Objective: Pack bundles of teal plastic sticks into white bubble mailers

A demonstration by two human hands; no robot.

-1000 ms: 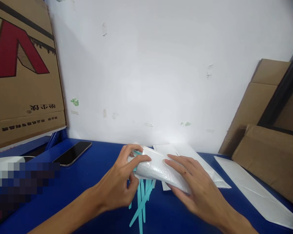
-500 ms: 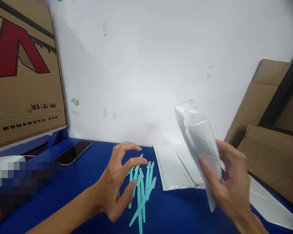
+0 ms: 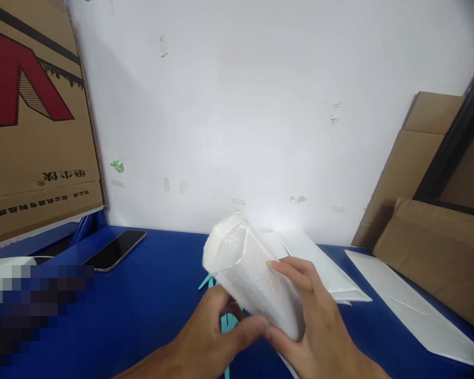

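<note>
A white plastic mailing bag (image 3: 256, 273), bulging and with its crinkled end pointing up and left, is held above the table in front of me. My right hand (image 3: 319, 316) is closed around its right side, fingers on top and thumb at the lower edge. My left hand (image 3: 225, 329) is closed at its lower left side; the thumb presses near the bottom edge and the other fingers are partly hidden beneath. Behind my left hand lie turquoise eyebrow razors (image 3: 229, 321), mostly covered by the bag and the hand.
Flat white mailing bags (image 3: 316, 263) lie behind my right hand, and a long white sheet (image 3: 411, 310) to the right. A phone (image 3: 116, 250) rests at the left on the blue table (image 3: 142, 310). Cardboard boxes (image 3: 35, 137) stand left, with more cardboard (image 3: 438, 252) right; a white wall is behind.
My right hand has brought the bag left and down, over the razors. My left hand has gone from open above the razors to gripping the bag. The view has shifted slightly.
</note>
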